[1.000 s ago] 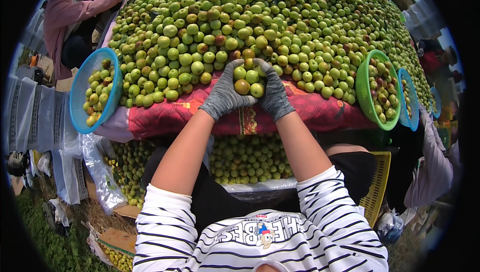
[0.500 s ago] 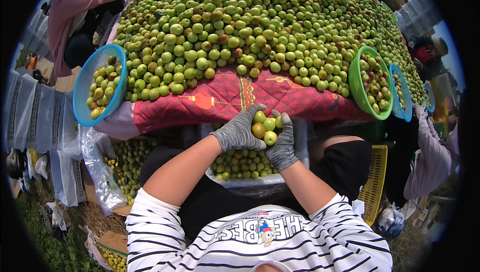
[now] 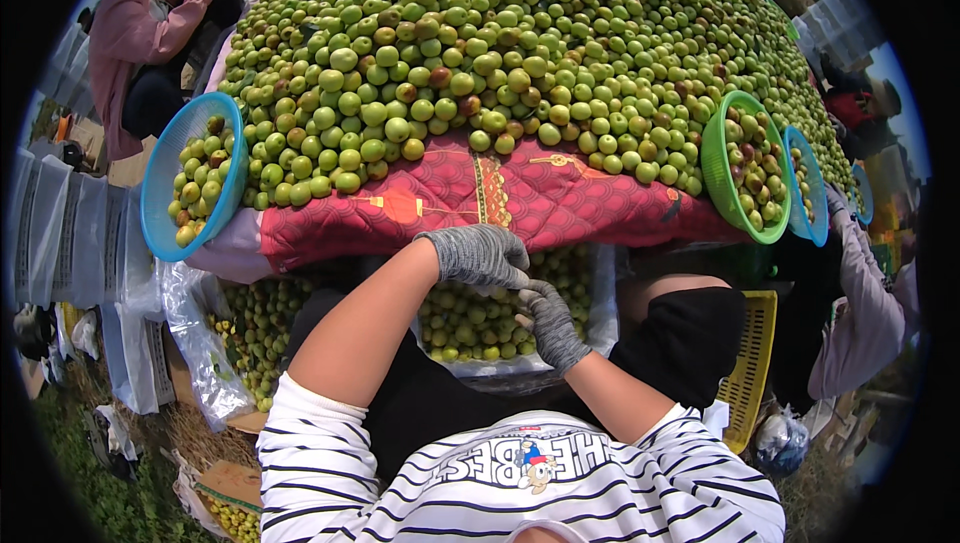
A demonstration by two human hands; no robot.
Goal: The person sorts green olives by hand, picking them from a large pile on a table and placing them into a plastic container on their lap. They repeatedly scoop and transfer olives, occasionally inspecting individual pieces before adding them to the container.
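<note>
Both my hands wear grey knit gloves over a lined crate [image 3: 602, 303] of green jujubes [image 3: 470, 321] between my knees. My left hand [image 3: 482, 255] is turned palm down, its loosely bent fingers pointing right and down. Its palm side is hidden, and no fruit shows in it. Lower and to the right, my right hand [image 3: 552, 325] has its thumb apart from its curved fingers and shows no fruit either. The fingertips of the two hands nearly meet. Beyond them, a red patterned quilt [image 3: 440, 193] edges a large heap of green and brownish jujubes [image 3: 480, 53].
A blue basket [image 3: 160, 178] at left and a green basket [image 3: 715, 163] at right hold jujubes, with another blue basket [image 3: 818, 203] farther right. A yellow crate [image 3: 752, 373] stands by my right knee. People work at the left [image 3: 135, 38] and right [image 3: 862, 308].
The jujubes cupped between my hands no longer show there. My left hand has rolled palm down, and my right hand has dropped slightly toward me. The person at left has drawn an arm back.
</note>
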